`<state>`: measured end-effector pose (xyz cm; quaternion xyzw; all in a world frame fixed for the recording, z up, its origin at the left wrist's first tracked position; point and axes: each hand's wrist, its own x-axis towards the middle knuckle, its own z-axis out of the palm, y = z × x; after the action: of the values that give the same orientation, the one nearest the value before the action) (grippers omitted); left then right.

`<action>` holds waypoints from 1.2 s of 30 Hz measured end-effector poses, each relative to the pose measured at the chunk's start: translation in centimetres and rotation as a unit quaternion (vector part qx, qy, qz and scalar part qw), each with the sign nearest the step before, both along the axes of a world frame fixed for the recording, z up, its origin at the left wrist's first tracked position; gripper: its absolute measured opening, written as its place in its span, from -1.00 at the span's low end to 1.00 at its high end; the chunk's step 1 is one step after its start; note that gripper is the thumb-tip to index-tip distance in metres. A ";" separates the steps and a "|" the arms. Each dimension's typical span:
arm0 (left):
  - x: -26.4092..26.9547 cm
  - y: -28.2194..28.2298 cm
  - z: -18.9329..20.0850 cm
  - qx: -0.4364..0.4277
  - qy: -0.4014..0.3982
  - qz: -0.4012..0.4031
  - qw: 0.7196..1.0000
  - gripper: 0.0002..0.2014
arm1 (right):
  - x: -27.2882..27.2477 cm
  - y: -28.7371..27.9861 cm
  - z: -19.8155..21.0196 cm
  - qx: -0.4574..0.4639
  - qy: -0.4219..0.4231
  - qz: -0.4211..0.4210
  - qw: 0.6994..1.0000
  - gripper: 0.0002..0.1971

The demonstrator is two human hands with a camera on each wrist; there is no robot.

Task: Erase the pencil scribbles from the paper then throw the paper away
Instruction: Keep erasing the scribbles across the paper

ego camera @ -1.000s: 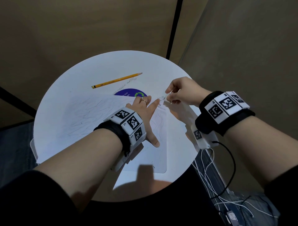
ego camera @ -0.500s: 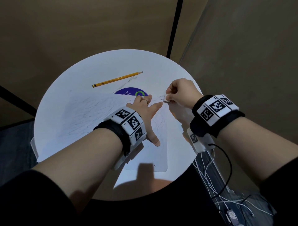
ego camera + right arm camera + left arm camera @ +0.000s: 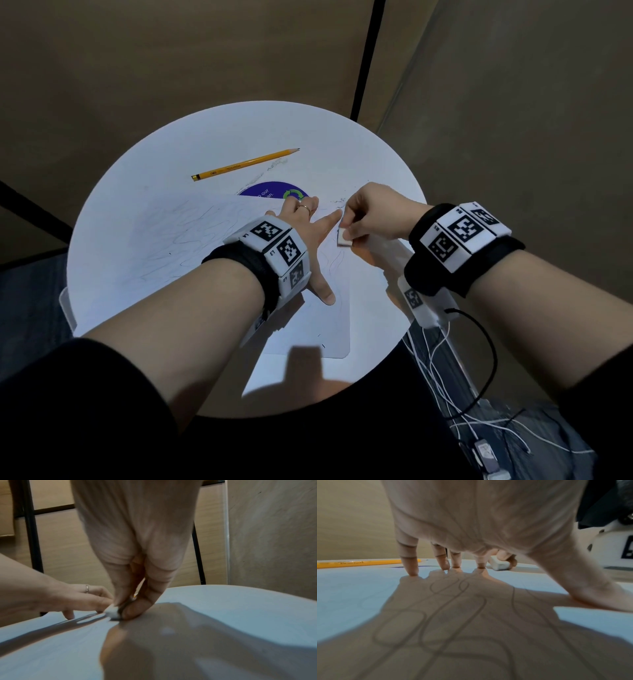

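Right hand [image 3: 373,214] fingers [image 3: 135,609] pinch white eraser [image 3: 343,237], pressed on paper [image 3: 164,240] just beside left index. Left hand [image 3: 308,236] fingers [image 3: 410,563] splayed, tips pressing paper flat on round worktop [image 3: 171,150]. Pencil [image 3: 245,164] beyond the paper.

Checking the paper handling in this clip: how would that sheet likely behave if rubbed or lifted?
The paper looks thin, so probably floppy and light. It would likely slide or crumple under the eraser; the left hand presses it flat with spread fingers.
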<state>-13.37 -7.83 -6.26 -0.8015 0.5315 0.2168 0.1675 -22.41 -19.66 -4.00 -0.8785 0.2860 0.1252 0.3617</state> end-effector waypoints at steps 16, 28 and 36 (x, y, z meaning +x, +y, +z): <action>-0.1 -0.1 0.3 0.012 -0.002 0.002 1.000 0.34 | 0.1 0.7 0.2 -0.047 -0.005 0.027 0.999 -0.86; -0.2 0.0 0.3 0.006 0.004 0.004 1.000 0.33 | -0.1 1.0 0.7 -0.005 0.026 0.043 0.999 -0.77; 0.0 1.1 0.0 -0.031 0.014 0.004 0.999 0.33 | 0.2 0.5 -0.1 -0.044 -0.076 -0.030 0.996 -0.89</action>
<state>-13.37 -6.70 -6.22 -0.8052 0.5375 0.2118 0.1341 -22.26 -19.19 -4.05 -0.8916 0.2887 0.0345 0.3470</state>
